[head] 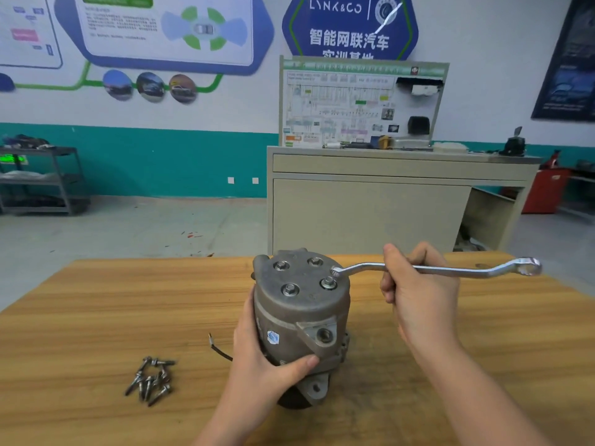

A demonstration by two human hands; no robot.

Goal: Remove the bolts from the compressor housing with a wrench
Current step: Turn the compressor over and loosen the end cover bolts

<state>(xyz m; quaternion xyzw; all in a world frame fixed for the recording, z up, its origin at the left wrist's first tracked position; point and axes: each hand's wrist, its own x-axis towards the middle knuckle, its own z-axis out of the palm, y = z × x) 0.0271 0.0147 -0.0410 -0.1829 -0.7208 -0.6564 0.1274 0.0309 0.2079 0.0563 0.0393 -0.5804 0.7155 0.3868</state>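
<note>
Four bolts (290,288) show on the housing (301,313) (left hand (257,358) fingers wrapped round it); right hand (418,294) fingers curl round one wrench (450,269).

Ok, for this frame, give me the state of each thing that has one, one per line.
Housing: upright on the table, gripped by the left hand.
Top bolts: four visible, all seated; a fifth hidden under the wrench end.
Wrench: ring end on the rim bolt, shaft held by the right hand.
Loose bolts: piled on the table, left of the housing.

wooden table (96,300), beige cabinet (370,214), metal cart (42,181)
</note>
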